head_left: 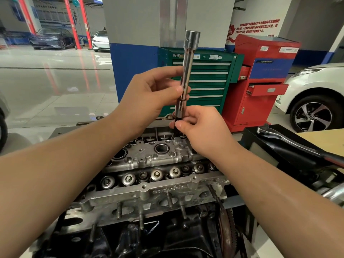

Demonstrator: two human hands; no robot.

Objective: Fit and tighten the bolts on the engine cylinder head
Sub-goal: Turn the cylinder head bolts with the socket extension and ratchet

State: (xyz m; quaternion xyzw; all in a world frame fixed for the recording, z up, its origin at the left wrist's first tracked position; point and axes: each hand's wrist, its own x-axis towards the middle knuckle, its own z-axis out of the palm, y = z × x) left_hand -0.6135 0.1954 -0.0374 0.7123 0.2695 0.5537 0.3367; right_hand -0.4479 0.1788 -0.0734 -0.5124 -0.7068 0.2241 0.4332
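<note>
Workshop bay, glossy pale tiled floor (55, 86) reflecting red lift posts (69, 21). Dark car (50, 39) and white car (100, 40) parked far back left; another white car (316, 94) at right, alloy wheel showing. Grey-over-blue pillar (134, 53) straight ahead. Green drawer tool cabinet (201, 82) against it, red tool cabinet (260, 81) just beside on the right, two of its drawers pulled partly out.

Engine cylinder head (154, 174) sits low centre on a dark engine block, valve springs and spark-plug wells exposed, studs sticking out of the near face. Bolt heads sit in wells between the valve springs.

Both hands raised above the far end of the head, close together. Left hand (149, 94) pinches the chrome extension bar (188, 71) mid-shaft, thumb and fingers curled on it; bar stands near upright, wide socket end on top. Right hand (202, 131) grips the dark lower end of the same tool, fingers wrapped, tip just over the head.

Ratchet wrench (279, 136) lies on a black box (270, 146) at right, by a tan bench (323, 140).
</note>
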